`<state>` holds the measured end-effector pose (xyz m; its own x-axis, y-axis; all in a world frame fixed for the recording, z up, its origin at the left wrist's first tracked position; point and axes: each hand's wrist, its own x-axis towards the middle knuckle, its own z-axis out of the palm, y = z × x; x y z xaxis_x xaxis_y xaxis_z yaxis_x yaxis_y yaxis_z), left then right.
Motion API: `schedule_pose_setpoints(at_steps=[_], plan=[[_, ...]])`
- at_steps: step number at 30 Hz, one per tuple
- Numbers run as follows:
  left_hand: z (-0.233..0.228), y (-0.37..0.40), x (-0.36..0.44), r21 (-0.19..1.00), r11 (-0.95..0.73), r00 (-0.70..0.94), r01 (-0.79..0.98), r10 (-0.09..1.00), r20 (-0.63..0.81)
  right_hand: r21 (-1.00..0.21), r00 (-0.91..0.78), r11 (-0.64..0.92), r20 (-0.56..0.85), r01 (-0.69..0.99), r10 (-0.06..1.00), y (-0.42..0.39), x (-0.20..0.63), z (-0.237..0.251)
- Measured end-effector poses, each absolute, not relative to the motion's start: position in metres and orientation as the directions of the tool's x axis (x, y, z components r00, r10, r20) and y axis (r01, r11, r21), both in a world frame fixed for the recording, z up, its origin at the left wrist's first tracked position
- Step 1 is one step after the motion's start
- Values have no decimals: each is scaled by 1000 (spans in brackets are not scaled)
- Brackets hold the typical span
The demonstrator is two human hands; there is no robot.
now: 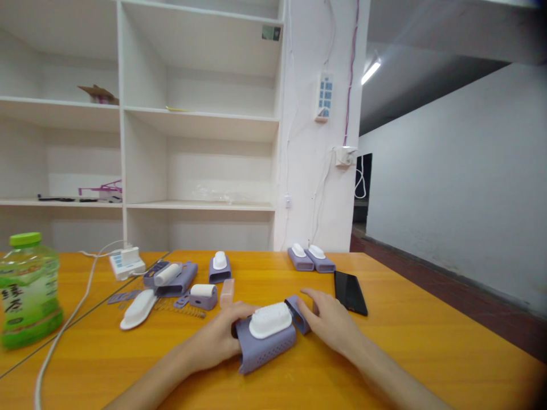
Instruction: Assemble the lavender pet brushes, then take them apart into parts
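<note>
— Where's the piece?
— My left hand [217, 336] grips the purple housing [265, 347], white brush [270, 319] seated on top; my open right hand [329, 322] rests beside it.
— And the rest?
— Three finished units [310, 258] behind it; loose parts [171, 287] left.

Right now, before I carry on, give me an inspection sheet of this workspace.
Surface: orange table, seam at left.
Job's things: purple housing with white brush insert; small purple piece at its right end.
Clutter: loose purple and white parts, springs, two assembled units, black phone, green bottle.
Grippers: left hand grips the housing; right hand touches the small piece.
Cables: white cord to power strip.
Surroundings: white shelves, wall socket.
</note>
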<state>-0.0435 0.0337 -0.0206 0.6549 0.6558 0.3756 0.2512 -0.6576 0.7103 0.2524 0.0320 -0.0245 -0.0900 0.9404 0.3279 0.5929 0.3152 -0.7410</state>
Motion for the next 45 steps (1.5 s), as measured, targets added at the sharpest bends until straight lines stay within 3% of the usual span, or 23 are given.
schedule_pose_setpoints(at_steps=[3, 5, 8, 22, 33, 45], plan=[[-30, 40, -38, 673, -676, 614, 300, 676, 406, -491, -356, 560, 450, 668, 819, 21, 253, -12], [-36, 44, -36, 652, -680, 600, 336, 688, 408, -322, -574, 705, 417, 632, 705, 16, 251, -6], [-39, 44, -34, 625, -689, 592, 367, 691, 415, -239, -696, 780, 355, 578, 624, 13, 242, -5], [-34, 57, -50, 368, -773, 682, 517, 632, 370, -204, -698, 797, 393, 568, 598, 31, 251, -6], [-23, 65, -84, 237, -765, 667, 598, 640, 382, 9, -609, 677, 447, 736, 656, 36, 263, -9], [-16, 72, -103, 167, -798, 697, 580, 591, 405, -10, -455, 538, 520, 843, 723, 47, 278, -27]])
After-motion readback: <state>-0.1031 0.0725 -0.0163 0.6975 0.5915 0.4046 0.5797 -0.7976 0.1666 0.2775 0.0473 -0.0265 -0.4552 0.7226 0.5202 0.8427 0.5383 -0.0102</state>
